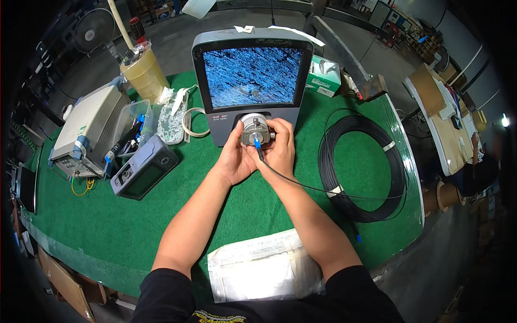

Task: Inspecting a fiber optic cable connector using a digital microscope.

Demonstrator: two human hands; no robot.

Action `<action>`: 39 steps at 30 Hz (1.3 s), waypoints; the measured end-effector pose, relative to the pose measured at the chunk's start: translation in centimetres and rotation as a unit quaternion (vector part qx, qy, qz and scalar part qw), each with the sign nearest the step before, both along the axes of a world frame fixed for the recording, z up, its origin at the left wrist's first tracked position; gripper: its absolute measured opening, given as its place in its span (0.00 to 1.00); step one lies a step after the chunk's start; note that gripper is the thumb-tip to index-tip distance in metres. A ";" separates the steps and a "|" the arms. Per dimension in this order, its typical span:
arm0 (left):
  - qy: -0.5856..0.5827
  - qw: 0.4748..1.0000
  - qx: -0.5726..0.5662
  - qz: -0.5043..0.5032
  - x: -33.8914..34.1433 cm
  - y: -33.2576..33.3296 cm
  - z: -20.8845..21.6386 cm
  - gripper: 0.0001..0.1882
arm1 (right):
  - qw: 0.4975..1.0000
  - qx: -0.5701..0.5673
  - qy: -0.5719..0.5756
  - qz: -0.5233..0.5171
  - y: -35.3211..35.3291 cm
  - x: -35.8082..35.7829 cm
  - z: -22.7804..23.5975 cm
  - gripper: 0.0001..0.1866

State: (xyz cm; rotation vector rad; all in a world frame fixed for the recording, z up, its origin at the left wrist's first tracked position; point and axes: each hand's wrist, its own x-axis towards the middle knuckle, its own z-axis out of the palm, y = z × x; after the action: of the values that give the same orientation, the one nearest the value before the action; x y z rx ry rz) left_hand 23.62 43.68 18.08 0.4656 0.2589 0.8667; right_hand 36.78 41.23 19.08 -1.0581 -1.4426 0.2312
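Grey-white bench instrument [89, 129]: far left on the green cloth, clear of my arms; low risk.
Handheld tester [144, 168]: left of my forearm, tilted; a wide elbow swing could knock it.
Left hand [234, 159]: partly closed, thumb and fingers curled against the metal holder's left side; uneven pressure from me could skew it.
Screen [252, 78]: just beyond my hands, blue-and-dark streaks (pale smudge low down, detail or reflection, can't tell); a nudge to the holder could blur or shift the view.
Metal holder [255, 125]: centre, at the front of the screen unit, between my hands.
Blue connector [257, 142]: at the holder's near face, cable attached; seating depth unclear, so a sideways pull could tilt it or scuff its end.
Right hand [280, 148]: fingers bent round the holder's right side, half closed; some fingertips hidden, grip force can't tell.
Black cable [301, 184]: runs from connector over my right wrist to the coil; lifting that arm could snag it and tug the connector.
Cable coil [397, 175]: right, lying flat; loose loops could catch.
Blue-tipped end [358, 238]: near side of coil, exposed to my elbow.
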 end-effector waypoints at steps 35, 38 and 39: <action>-0.048 0.997 -0.011 -0.051 -0.5 0.6 -1.4 0.38 | 0.995 0.046 -0.093 0.013 0.2 0.9 0.0 0.38; -0.057 0.997 -0.012 -0.050 -0.6 0.6 -1.6 0.38 | 0.995 0.046 -0.091 0.008 0.0 0.7 0.4 0.38; -0.045 0.998 -0.014 -0.035 -0.4 0.5 -1.4 0.37 | 0.995 0.045 -0.092 0.008 0.1 0.7 0.4 0.38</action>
State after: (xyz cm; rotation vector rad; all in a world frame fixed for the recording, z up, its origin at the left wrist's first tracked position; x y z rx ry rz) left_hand 23.20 44.15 16.71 0.4070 0.1708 0.8124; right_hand 37.49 41.28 19.46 -1.0147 -1.6123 0.0799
